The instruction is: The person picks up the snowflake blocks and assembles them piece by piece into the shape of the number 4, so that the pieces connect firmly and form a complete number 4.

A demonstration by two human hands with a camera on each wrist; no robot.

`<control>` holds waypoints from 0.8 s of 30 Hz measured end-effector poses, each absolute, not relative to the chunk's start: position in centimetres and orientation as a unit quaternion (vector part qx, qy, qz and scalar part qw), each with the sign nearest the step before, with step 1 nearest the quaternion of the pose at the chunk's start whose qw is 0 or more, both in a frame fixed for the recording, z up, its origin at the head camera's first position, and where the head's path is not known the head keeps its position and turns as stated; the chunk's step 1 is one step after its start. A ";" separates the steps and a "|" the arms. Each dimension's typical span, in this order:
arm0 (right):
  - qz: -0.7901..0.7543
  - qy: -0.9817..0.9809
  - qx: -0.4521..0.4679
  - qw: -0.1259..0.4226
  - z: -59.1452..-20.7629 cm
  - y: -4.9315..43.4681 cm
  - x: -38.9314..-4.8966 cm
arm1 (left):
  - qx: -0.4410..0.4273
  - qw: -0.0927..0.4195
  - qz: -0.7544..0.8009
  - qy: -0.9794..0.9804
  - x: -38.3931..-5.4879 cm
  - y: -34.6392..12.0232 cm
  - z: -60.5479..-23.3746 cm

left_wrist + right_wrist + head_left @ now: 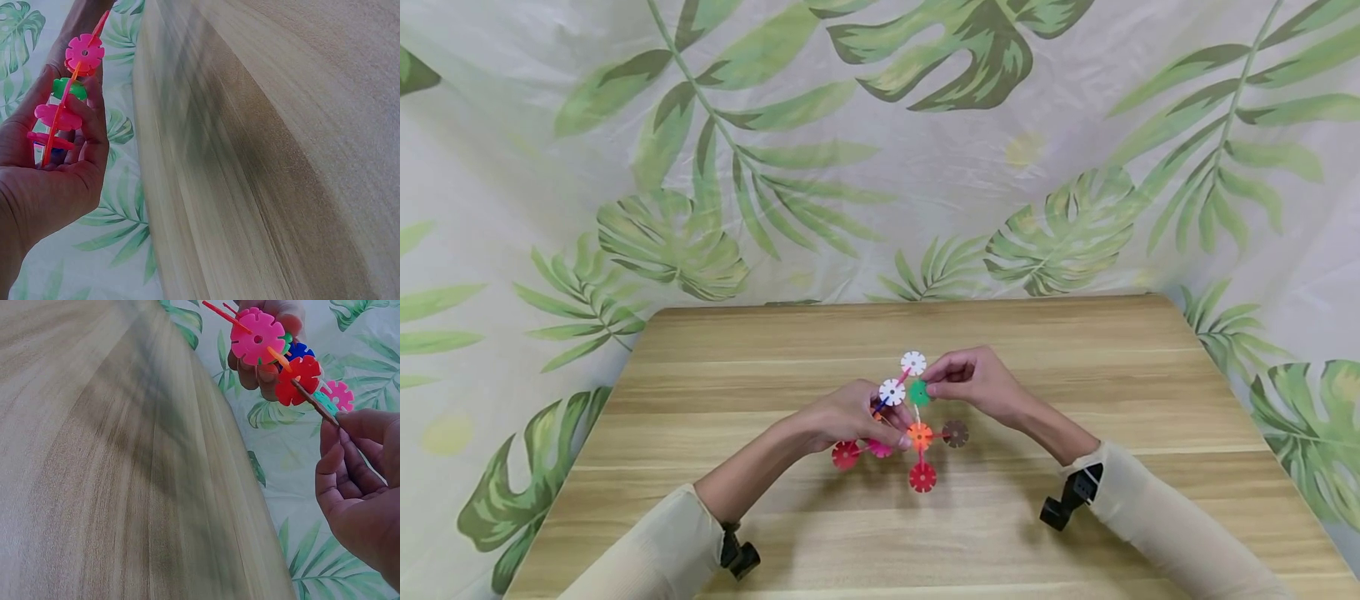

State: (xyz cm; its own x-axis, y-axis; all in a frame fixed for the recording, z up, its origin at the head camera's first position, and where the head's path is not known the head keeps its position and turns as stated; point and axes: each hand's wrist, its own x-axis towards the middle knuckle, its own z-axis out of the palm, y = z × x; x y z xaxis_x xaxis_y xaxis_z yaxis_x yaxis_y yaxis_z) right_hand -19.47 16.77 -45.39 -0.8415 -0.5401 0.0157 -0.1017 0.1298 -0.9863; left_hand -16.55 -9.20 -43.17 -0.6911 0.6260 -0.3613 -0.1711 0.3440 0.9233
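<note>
A joined chain of notched snowflake discs is held up over the wooden table (760, 358). My left hand (852, 414) grips its middle, fingers and thumb curled round the discs. At the upper right of the piece, my right hand (981, 385) pinches a green disc (920, 392) between thumb and fingertips. White discs (892, 392) stand at the top, near an orange disc (919, 436). A brown disc (956, 433) sticks out to the right; red discs (922, 477) hang lower. Pink discs (257, 339) show in the right wrist view. Left fingers partly hide the centre.
A leaf-patterned cloth (940, 167) hangs behind the table and down its sides. Black wrist cameras (1070, 497) are strapped at both sleeve cuffs, close above the tabletop. The hands cast soft shadows on the wood.
</note>
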 end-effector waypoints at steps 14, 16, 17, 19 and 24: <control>-0.611 0.737 -0.226 0.180 -45.5 16.6 -19.3 | 0.148 0.371 0.557 0.728 -16.6 -9.1 -43.3; -0.614 0.734 -0.225 0.184 -45.6 16.6 -19.2 | 0.144 0.373 0.561 0.725 -16.7 -9.1 -43.3; -0.616 0.732 -0.225 0.186 -45.6 16.6 -19.2 | 0.141 0.374 0.564 0.722 -16.7 -9.1 -43.4; -0.619 0.729 -0.227 0.187 -45.7 16.6 -19.1 | 0.135 0.375 0.570 0.719 -16.7 -9.0 -43.4; -0.616 0.729 -0.236 0.185 -45.8 16.6 -18.9 | 0.126 0.370 0.579 0.716 -16.7 -9.0 -43.4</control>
